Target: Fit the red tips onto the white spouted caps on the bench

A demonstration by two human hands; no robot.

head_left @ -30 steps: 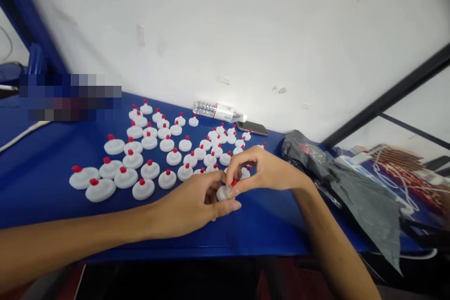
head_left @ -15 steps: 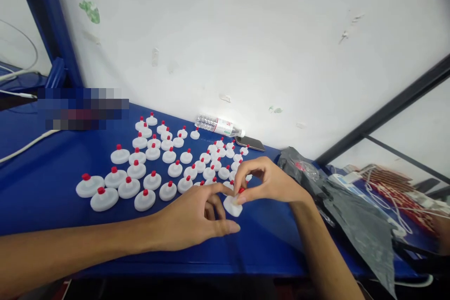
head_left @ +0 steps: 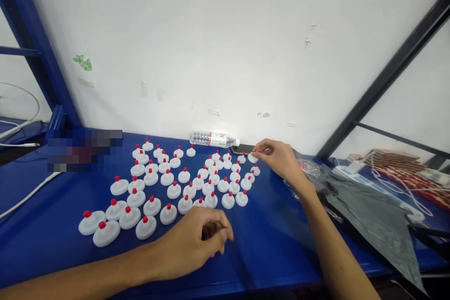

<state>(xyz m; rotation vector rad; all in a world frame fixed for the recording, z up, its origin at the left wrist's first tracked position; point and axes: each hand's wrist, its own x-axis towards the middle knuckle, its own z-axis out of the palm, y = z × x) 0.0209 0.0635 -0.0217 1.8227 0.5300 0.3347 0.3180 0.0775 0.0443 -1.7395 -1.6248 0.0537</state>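
Observation:
Several white discs with red tips stand on the blue table (head_left: 277,243), among them a large disc (head_left: 106,233) at the near left. My right hand (head_left: 276,157) pinches the red tip of a white disc (head_left: 252,158) at the far right of the group, beside the phone. My left hand (head_left: 200,239) rests near the table's front, its fingers curled toward the thumb with no object visible in them. It lies just in front of the nearest discs and partly hides one.
A clear plastic bottle (head_left: 215,139) lies along the wall, with a dark phone (head_left: 242,149) beside it. Grey plastic bags (head_left: 372,218) and a white power strip (head_left: 372,187) are on the right. A white cable (head_left: 31,195) crosses the left side.
My right hand has moved away to the far right of the group with a white disc. My left hand's fingers have curled in and it no longer nears that disc. The view has tilted up.

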